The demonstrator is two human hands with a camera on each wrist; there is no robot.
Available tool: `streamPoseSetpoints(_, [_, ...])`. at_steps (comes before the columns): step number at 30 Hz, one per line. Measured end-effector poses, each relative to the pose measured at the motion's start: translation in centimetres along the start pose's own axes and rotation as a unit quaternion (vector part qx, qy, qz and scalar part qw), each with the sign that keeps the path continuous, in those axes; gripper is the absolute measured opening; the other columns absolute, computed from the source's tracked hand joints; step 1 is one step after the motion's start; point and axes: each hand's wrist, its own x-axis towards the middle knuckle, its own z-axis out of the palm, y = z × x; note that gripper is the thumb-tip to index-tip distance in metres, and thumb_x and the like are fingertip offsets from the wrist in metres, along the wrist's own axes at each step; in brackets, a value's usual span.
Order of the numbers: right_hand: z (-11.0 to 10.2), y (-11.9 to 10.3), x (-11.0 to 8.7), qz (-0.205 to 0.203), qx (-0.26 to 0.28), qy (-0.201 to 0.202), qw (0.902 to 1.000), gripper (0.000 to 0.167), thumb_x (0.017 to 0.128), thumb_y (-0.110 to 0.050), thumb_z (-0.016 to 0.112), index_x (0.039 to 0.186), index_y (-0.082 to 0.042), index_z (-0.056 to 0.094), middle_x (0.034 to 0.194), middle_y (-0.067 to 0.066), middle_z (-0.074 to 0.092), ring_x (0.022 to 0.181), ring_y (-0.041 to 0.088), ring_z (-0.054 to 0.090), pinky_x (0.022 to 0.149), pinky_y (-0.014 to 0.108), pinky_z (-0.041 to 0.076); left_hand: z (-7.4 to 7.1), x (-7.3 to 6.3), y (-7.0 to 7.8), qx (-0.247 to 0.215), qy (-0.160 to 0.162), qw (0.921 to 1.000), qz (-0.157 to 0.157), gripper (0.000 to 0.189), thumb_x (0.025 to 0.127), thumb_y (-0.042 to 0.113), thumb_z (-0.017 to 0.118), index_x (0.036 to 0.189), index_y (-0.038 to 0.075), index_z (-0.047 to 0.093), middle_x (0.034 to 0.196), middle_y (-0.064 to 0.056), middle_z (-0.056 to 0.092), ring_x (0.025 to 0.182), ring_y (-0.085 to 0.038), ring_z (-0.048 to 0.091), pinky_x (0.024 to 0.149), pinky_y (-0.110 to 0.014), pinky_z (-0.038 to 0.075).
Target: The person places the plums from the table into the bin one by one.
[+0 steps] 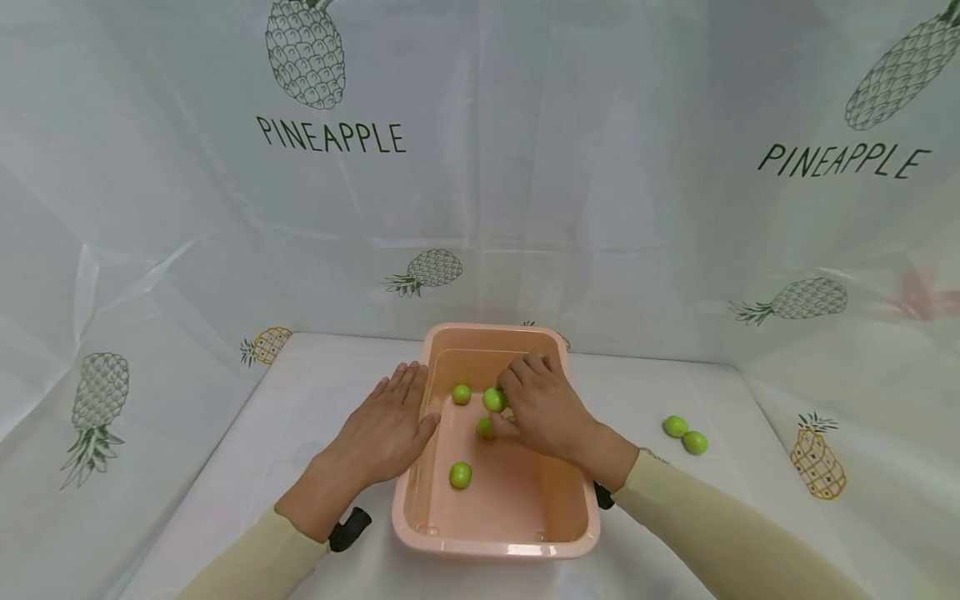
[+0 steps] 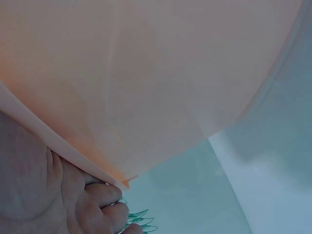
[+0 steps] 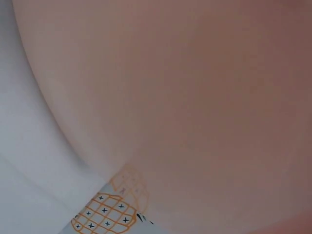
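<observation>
A pink plastic basin [image 1: 498, 547] stands on the table with several small, round, lime-like green fruits inside. One fruit [image 1: 461, 476] lies toward the near left of its floor, another [image 1: 461, 394] toward the far left. My right hand [image 1: 543, 412] is over the basin, pinching a green fruit [image 1: 494, 400] between thumb and fingers; a further fruit [image 1: 485, 428] shows just below, partly covered by the thumb. Flat along the left rim rests my left hand [image 1: 390, 425], fingers straight. In the left wrist view its palm and fingertips [image 2: 114, 214] touch the basin's side [image 2: 161, 87].
Two more green fruits [image 1: 686, 435] lie side by side on the white tabletop [image 1: 637, 517], right of the basin. A pineapple-printed sheet [image 1: 585, 208] hangs behind and at both sides. The basin's wall [image 3: 170, 97] fills most of the right wrist view.
</observation>
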Motion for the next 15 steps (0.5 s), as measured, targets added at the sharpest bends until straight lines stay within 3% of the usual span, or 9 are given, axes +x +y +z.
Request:
streamPoseSetpoints(8, [0.12,-0.09,-0.02,-0.020,-0.002,-0.008,0.9998,0.031,0.098,-0.043,0.070,0.101,-0.013,0.067,0.096,0.000,0.063,0.092,0.022,0.051,0.091,0.046,0.046,-0.02,-0.04,0.06,0.001,0.000,1.0000,0.000,0.075,0.111,0.042,0.045,0.164,-0.008,0.024,0.171,-0.026,0.028,0.161,-0.042,0.022,0.129,-0.058,0.026])
streamPoseSetpoints(15, [0.23,0.02,-0.10,-0.029,-0.025,-0.001,0.9993,0.033,0.097,-0.046,0.070,0.100,-0.013,0.067,0.094,0.001,0.062,0.090,0.023,0.050,0.087,0.044,0.044,0.10,-0.02,0.00,0.004,0.002,1.0000,0.003,0.075,0.111,0.042,0.045,0.164,-0.008,0.025,0.170,-0.027,0.028,0.161,-0.042,0.022,0.129,-0.057,0.026])
